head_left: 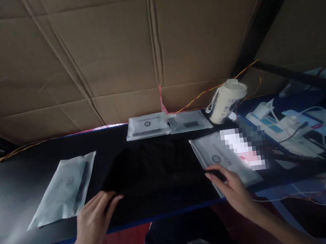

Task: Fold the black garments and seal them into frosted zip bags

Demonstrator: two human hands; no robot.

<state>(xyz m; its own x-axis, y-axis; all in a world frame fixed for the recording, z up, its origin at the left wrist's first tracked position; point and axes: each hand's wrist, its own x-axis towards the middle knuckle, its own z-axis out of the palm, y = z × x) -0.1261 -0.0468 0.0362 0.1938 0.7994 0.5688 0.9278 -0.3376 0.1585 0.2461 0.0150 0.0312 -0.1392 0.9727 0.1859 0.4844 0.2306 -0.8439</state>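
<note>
A black piece of fabric [159,166] is spread low over the black tabletop, and its outline merges with the dark surface. At its near left corner, my left hand [93,215] pinches the edge between thumb and fingers. My right hand [230,185] pinches the near right corner, just over a frosted plastic pouch [206,152] printed ROCKBROS. Left of the fabric lies another frosted pouch [65,189], set at a slant with something dark inside.
Behind the fabric lie a printed pouch [148,127] and a second pouch [191,121]. A white tumbler [228,101] stands at the back right, near a power strip [266,118] and white cables. Cardboard [111,45] walls the back. A bright blurred-out patch [241,149] covers part of the right pouch.
</note>
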